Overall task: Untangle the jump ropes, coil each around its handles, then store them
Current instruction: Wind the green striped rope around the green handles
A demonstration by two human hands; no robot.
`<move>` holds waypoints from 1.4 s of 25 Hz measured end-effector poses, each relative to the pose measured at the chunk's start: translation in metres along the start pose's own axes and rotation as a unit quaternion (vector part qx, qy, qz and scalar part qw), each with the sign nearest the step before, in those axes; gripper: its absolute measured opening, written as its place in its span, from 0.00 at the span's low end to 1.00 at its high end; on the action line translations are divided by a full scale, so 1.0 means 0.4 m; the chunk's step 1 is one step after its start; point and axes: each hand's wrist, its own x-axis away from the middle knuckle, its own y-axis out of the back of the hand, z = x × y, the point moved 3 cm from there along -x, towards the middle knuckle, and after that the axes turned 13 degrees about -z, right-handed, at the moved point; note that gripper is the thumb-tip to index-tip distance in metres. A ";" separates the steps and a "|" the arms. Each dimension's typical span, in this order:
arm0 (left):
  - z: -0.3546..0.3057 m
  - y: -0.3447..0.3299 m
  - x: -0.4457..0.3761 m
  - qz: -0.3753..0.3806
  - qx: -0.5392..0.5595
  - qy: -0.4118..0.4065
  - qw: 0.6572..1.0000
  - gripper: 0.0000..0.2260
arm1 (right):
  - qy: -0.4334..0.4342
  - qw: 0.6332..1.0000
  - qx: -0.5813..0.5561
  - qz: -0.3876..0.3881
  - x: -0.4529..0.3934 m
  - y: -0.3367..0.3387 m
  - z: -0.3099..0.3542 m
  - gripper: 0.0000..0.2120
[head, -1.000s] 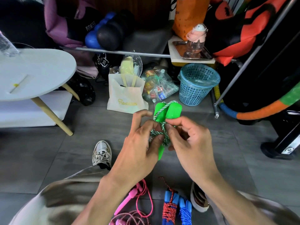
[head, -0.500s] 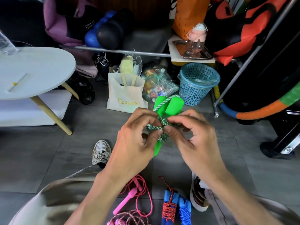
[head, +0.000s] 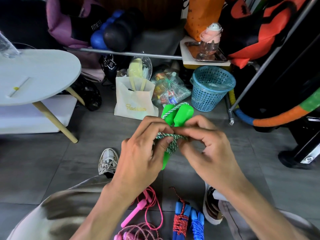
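Note:
I hold a jump rope with two bright green handles [head: 181, 113] side by side, upright above the floor. Its green-and-white cord [head: 170, 141] is wound around the middle of the handles. My left hand [head: 143, 153] grips the handles and pinches the cord with thumb and forefinger. My right hand [head: 207, 146] pinches the cord from the right side. On the floor below lie a pink jump rope [head: 147, 208], loose and tangled, and a blue-handled rope [head: 188, 220] with red and blue cord coiled around its handles.
A white paper bag [head: 135, 101], a clear plastic bag of items [head: 171, 90] and a blue mesh basket [head: 211, 87] stand on the grey floor ahead. A round white table [head: 39, 73] is at left. My shoes [head: 108, 160] rest on the floor.
Both hands have closed in tighter on the cord around the handles, fingertips now meeting over the wrap. The green handles have stayed nearly in place.

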 end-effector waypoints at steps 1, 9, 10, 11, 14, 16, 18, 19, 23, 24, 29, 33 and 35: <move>0.004 -0.001 0.001 -0.012 0.009 0.009 1.000 0.04 | 0.012 1.000 0.012 0.002 0.001 -0.002 0.000 0.12; 0.020 -0.028 0.000 -0.011 0.134 0.134 0.982 0.07 | 0.023 0.998 0.051 -0.026 0.005 0.002 -0.010 0.09; 0.019 -0.028 0.000 0.002 0.156 0.149 0.976 0.08 | 0.017 0.998 0.051 -0.022 0.004 0.007 -0.011 0.09; 0.018 -0.030 0.001 0.015 0.183 0.160 0.970 0.08 | 0.011 0.999 0.049 -0.022 0.002 0.013 -0.013 0.09; 0.018 -0.036 0.005 0.019 0.218 0.177 0.960 0.10 | -0.016 0.999 0.022 -0.018 0.001 0.016 -0.014 0.08; 0.022 -0.041 0.008 -0.013 0.211 0.203 0.956 0.09 | -0.030 0.999 0.007 -0.010 0.003 0.005 -0.017 0.08; 0.022 -0.048 0.011 -0.031 0.208 0.208 0.955 0.07 | -0.033 0.999 -0.002 -0.008 0.003 0.003 -0.019 0.08; 0.021 -0.050 0.011 -0.035 0.209 0.204 0.956 0.06 | -0.032 0.999 -0.010 -0.007 0.001 0.006 -0.018 0.09; 0.028 -0.043 0.008 -0.043 0.213 0.183 0.959 0.06 | -0.044 0.998 -0.044 -0.021 0.001 0.021 -0.004 0.09; 0.028 -0.041 0.009 -0.045 0.214 0.178 0.959 0.07 | -0.046 0.997 -0.055 -0.021 0.002 0.020 0.000 0.08; 0.035 -0.043 0.010 -0.049 0.217 0.181 0.958 0.05 | 0.017 1.000 0.002 -0.021 -0.003 0.022 -0.001 0.12; 0.049 -0.059 0.019 -0.043 0.236 0.200 0.950 0.04 | 0.128 0.984 0.110 -0.052 -0.002 0.020 -0.003 0.08; 0.049 -0.070 0.020 -0.033 0.261 0.233 0.936 0.03 | 0.176 0.970 0.157 -0.066 -0.001 0.024 0.001 0.07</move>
